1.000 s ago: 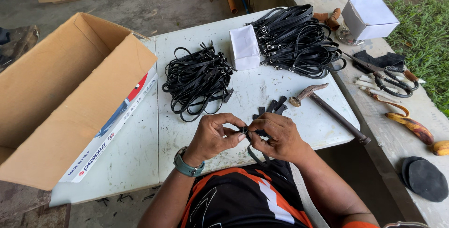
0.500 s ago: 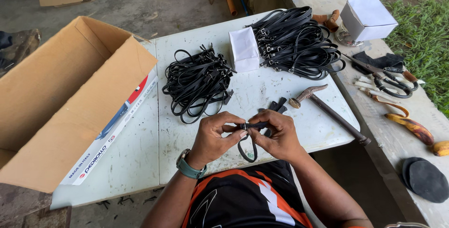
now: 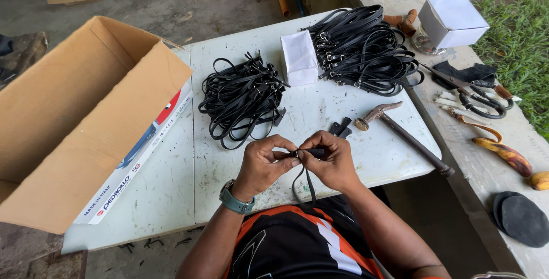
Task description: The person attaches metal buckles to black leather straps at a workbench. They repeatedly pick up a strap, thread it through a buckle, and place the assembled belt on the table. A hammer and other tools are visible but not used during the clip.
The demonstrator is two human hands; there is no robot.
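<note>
Both of my hands meet over the near edge of the white table (image 3: 366, 159). My left hand (image 3: 264, 163) and my right hand (image 3: 329, 159) pinch the same thin black strap (image 3: 306, 179), whose loop hangs down between them toward my lap. A green watch sits on my left wrist. A loose heap of black straps (image 3: 243, 96) lies just beyond my hands. A larger pile of black straps with metal buckles (image 3: 366, 50) sits at the far right of the table.
A small white box (image 3: 299, 58) stands between the two piles. A hammer (image 3: 400, 133) and small black pieces (image 3: 340, 127) lie right of my hands. A big open cardboard box (image 3: 80, 119) fills the left. Scissors (image 3: 474, 93), a white box (image 3: 452, 21), bananas and a black disc rest on the concrete ledge.
My hands have stayed at the table's near edge, working the strap; the hanging loop has shifted slightly between them.
</note>
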